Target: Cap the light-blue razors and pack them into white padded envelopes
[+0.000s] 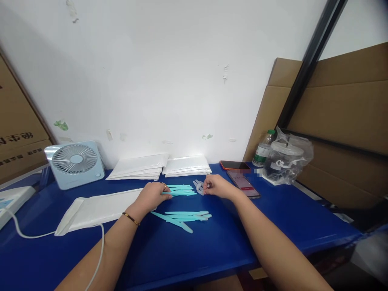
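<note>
My left hand (154,196) is closed on the near ends of several slim teal eyebrow razors (183,189), which fan out to the right. Facing it, my right hand (217,186) pinches at small translucent plastic pieces (199,186), perhaps blade covers, just beyond the razor tips. The fingers partly hide these pieces. Nearer me, a second loose group of teal razors (188,217) lies on the blue table, one of them crossing the others at an angle. Beneath and behind my left hand is a long white padded envelope (97,211).
Two stacks of white envelopes (138,166) lie along the wall. A light-blue fan (75,163) stands back left, with a white cable (101,246) near my left arm. Two phones (244,184), a bottle (263,151) and a bagged container (285,163) are on the right.
</note>
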Available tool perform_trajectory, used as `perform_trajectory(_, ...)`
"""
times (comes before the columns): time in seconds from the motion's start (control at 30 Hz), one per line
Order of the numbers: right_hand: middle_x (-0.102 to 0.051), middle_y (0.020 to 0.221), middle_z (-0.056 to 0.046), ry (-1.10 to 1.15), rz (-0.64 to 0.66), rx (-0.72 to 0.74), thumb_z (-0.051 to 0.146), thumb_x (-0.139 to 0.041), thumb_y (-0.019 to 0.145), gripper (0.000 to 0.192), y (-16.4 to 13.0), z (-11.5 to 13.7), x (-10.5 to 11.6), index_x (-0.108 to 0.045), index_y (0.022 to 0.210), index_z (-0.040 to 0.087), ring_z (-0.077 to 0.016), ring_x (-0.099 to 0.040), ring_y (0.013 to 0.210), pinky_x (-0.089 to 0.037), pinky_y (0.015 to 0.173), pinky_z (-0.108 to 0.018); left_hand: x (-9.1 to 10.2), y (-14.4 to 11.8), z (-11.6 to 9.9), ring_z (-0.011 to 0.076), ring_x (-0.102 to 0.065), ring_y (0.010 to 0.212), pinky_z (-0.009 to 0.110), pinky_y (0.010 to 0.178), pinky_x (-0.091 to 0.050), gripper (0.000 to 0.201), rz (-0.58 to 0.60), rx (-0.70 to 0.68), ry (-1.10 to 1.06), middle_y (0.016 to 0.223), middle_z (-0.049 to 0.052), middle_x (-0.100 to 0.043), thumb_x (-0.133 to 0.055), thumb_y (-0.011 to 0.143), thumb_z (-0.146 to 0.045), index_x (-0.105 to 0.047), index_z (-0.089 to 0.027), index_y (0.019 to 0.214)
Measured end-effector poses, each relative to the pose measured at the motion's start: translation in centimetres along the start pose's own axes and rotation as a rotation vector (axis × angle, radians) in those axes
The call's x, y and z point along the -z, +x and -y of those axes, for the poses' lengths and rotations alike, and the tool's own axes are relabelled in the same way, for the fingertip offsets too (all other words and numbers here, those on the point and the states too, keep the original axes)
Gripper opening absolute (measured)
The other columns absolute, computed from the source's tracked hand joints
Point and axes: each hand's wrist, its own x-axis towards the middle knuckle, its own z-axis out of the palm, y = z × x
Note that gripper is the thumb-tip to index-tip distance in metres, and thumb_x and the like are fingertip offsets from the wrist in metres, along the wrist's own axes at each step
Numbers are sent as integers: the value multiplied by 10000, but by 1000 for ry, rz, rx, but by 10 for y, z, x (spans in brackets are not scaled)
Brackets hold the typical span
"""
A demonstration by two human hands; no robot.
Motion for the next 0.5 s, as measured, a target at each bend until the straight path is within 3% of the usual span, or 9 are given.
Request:
perform_trajectory(0.1, -630, 783, -35, 22, -34, -40, 272, -668, 673, 136, -3, 2, 7, -681, 754, 162, -134, -545, 677, -381, 585, -216, 3, 0, 4, 184, -591, 816, 248, 675, -364, 208, -51, 45, 15, 853, -17, -673, -612, 686, -410, -673, -278, 834)
perform_trajectory(0.2, -634, 756, -20, 63, 133, 23, 358, -679, 667, 216, -8, 11, 9, -700, 774, 171, -125, -537, 645, -377, 557, -212, 8, -5, -6, 170, -579, 802, 240, 668, -368, 252, -81, -15, -40, 852, -20, -650, -635, 660, -434, -667, -280, 857)
perform_trajectory(0.33, -605, 671, 10, 59, 404, 110, 386, -711, 630, 246, -11, 25, 3, -712, 760, 177, -105, -517, 590, -364, 506, -197, 8, -13, -27, 138, -565, 713, 220, 600, -362, 248, 75, -164, -162, 778, -12, -639, -580, 715, -471, -684, -251, 764)
perform_trajectory(0.4, -593, 648, 12, 40, 433, 106, 349, -713, 635, 209, -10, 29, -2, -708, 742, 169, -98, -510, 571, -357, 495, -193, 5, -15, -34, 136, -559, 691, 218, 572, -352, 260, 137, -206, -177, 762, -9, -644, -593, 704, -476, -690, -243, 768)
perform_trajectory(0.5, -590, 666, 6, 24, 378, 111, 313, -705, 651, 168, -8, 28, -6, -696, 724, 162, -98, -508, 578, -352, 497, -194, 1, -15, -34, 133, -552, 665, 224, 561, -341, 245, 142, -206, -145, 747, -4, -650, -588, 717, -451, -688, -228, 736)
